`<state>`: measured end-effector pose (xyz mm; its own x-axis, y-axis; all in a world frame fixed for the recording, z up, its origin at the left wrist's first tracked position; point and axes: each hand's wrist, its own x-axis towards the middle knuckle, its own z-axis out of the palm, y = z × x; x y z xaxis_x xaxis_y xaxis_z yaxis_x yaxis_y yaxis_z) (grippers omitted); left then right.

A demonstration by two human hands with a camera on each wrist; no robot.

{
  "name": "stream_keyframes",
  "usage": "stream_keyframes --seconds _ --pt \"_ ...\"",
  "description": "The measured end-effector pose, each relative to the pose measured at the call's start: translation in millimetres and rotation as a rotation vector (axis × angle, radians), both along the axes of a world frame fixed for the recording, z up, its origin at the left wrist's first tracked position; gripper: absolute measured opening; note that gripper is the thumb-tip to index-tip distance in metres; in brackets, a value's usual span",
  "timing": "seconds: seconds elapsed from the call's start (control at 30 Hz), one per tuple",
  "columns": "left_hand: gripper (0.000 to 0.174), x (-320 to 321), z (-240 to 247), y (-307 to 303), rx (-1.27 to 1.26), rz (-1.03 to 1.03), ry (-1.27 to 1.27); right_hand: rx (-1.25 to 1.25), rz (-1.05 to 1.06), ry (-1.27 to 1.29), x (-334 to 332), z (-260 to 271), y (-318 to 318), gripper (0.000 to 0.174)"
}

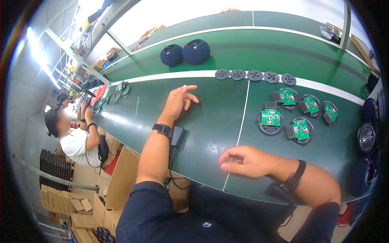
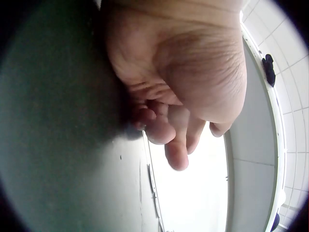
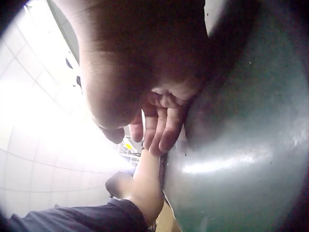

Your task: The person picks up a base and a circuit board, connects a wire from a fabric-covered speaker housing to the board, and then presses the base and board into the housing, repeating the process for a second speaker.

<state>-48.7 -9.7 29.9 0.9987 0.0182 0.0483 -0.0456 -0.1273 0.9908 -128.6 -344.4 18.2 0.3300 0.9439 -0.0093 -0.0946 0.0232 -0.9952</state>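
Green circuit boards [image 1: 270,117], five of them, each sit on a round black base in a cluster on the right part of the tabletop [image 1: 202,121], between its middle and its right edge. No hand touches them. The nearest board lies beyond the right hand [image 1: 243,160] and a little to its right, well apart from it. The right hand rests on the tabletop close to the front edge with its fingers [image 3: 164,130] loosely curled under and holding nothing.

The left hand [image 1: 178,102] lies farther in, toward the middle of the tabletop and left of the boards, with bare green surface between them. It rests on its side, and its fingers [image 2: 176,154] are relaxed, slightly spread and holding nothing.

A row of five black discs [image 1: 254,75] lies along a white strip beyond the boards. Two dark blue round speakers [image 1: 196,51] stand touching each other nearer the far edge, beyond the left hand. A round metal-faced part [image 1: 366,137] sits at the right edge. Another person [image 1: 75,137] sits along the left side, with cardboard boxes [image 1: 56,196] on the floor.
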Motion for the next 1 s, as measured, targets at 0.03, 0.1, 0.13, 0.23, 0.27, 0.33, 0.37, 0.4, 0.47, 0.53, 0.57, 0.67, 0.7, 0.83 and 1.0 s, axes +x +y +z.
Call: stream_keyframes --seconds 0.03,0.1,0.13,0.23,0.27,0.33,0.37,0.4,0.47,0.53,0.57,0.67,0.7,0.83,1.0 --pt "0.046 0.2 -1.6 0.5 0.002 0.001 0.003 0.004 0.002 0.002 0.2 -1.0 0.5 0.026" --pt "0.045 1.7 -2.7 1.1 0.029 0.006 -0.019 0.016 -0.002 0.01 -0.2 -0.9 1.4 0.025" --pt "0.045 2.3 -2.1 2.0 0.032 0.001 -0.017 0.012 -0.005 0.015 -0.4 1.7 0.6 0.025" --pt "0.044 3.6 -4.2 1.9 0.015 -0.021 -0.024 -0.016 -0.013 0.024 -0.6 6.0 -1.9 0.024" --pt "0.043 3.7 -4.5 2.8 0.009 -0.023 -0.015 -0.031 -0.012 0.031 -0.1 6.7 -2.6 0.023" --pt "0.042 3.9 -5.0 2.8 -0.001 -0.019 -0.009 -0.028 -0.007 0.033 0.4 5.5 -2.4 0.023" --pt "0.042 4.1 -5.0 3.0 0.011 -0.027 -0.014 -0.016 -0.003 0.041 0.5 5.0 -1.5 0.023" --pt "0.042 3.6 -5.5 3.7 0.024 -0.035 -0.017 -0.019 0.002 0.042 0.1 5.0 -1.0 0.023" --pt "0.041 3.8 -7.5 5.3 0.031 -0.036 -0.023 -0.005 -0.005 0.054 -0.8 5.2 -1.3 0.023" --pt "0.04 5.3 -6.7 3.7 0.041 -0.046 -0.035 -0.011 -0.009 0.03 -0.2 4.9 -1.7 0.023" --pt "0.04 4.9 -5.8 2.5 0.067 -0.031 -0.034 -0.016 -0.013 0.005 0.3 4.6 -2.1 0.024" --pt "0.037 4.1 -3.2 0.2 0.097 -0.018 -0.027 -0.002 -0.01 -0.002 0.1 0.7 -1.3 0.024" --pt "0.035 3.7 -3.2 -0.1 0.097 -0.014 -0.02 0.003 -0.015 -0.001 -0.4 0.3 -1.4 0.024" --pt "0.034 4.6 -5.1 2.7 0.089 -0.044 -0.035 0.021 -0.011 0.033 -0.4 1.5 0.3 0.024" --pt "0.034 5.0 -8.2 5.2 0.06 -0.054 -0.028 0.037 -0.004 0.026 0.1 -1.0 0.8 0.024"
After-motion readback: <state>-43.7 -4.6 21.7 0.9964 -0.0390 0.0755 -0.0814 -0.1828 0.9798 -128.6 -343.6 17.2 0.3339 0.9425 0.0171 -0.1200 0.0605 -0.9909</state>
